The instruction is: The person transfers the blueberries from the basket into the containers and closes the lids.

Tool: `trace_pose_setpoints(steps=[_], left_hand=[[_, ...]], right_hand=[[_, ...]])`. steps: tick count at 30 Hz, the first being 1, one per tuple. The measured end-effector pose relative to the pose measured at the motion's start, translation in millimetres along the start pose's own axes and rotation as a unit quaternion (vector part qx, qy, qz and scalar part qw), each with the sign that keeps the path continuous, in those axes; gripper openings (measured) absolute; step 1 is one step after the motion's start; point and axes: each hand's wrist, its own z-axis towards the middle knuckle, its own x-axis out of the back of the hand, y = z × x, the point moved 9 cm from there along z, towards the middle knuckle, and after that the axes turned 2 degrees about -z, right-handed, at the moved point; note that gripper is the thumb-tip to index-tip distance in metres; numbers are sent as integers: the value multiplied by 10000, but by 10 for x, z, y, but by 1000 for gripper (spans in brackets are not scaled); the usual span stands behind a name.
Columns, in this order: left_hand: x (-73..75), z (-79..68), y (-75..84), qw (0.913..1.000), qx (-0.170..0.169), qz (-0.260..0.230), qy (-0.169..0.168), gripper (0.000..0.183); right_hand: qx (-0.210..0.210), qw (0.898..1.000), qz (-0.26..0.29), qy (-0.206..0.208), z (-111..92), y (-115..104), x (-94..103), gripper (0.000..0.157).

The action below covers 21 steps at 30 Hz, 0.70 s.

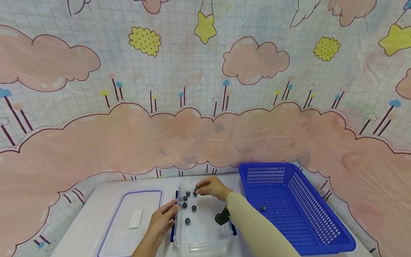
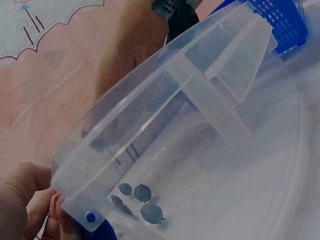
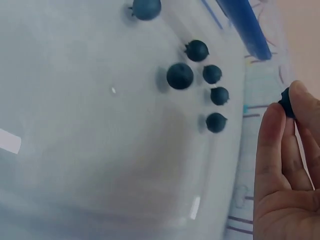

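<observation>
A clear plastic box (image 1: 205, 228) with blue side latches stands in the middle of the white table. My left hand (image 1: 162, 216) grips its left wall near the latch, with thumb and fingers around the rim in the left wrist view. Several blueberries (image 3: 180, 76) lie on the box floor, most toward its far left corner. Above that far end, my right hand (image 1: 213, 188) pinches one blueberry (image 3: 286, 102) between thumb and fingertips. A single blueberry (image 1: 263, 207) sits inside the blue basket (image 1: 334, 247) on the right.
A clear lid with a purple-blue edge (image 1: 117, 210) lies flat at the left, with a small white rectangle (image 1: 135, 218) on it. The slotted basket stands close to my right forearm. Behind the table hangs a patterned cloth (image 1: 205, 142).
</observation>
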Motion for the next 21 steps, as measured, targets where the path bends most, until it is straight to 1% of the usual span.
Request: trace_pose_setpoints(steps=[3, 8, 17, 21], left_hand=[[-1, -4, 1, 10000, -8, 9, -14, 47], [1, -1, 0, 10000, -26, -1, -21, 47], [-5, 9, -12, 9999, -64, -48, -63, 47], [0, 15, -11, 10000, -57, -63, -44, 47]], right_hand=[[-176, 9996, 124, 165, 12, 82, -43, 30], [-359, 9982, 150, 446, 25, 191, -69, 29], [-612, 9943, -32, 870, 1, 303, -112, 25], [-789, 9904, -291, 1099, -5, 327, -105, 22]])
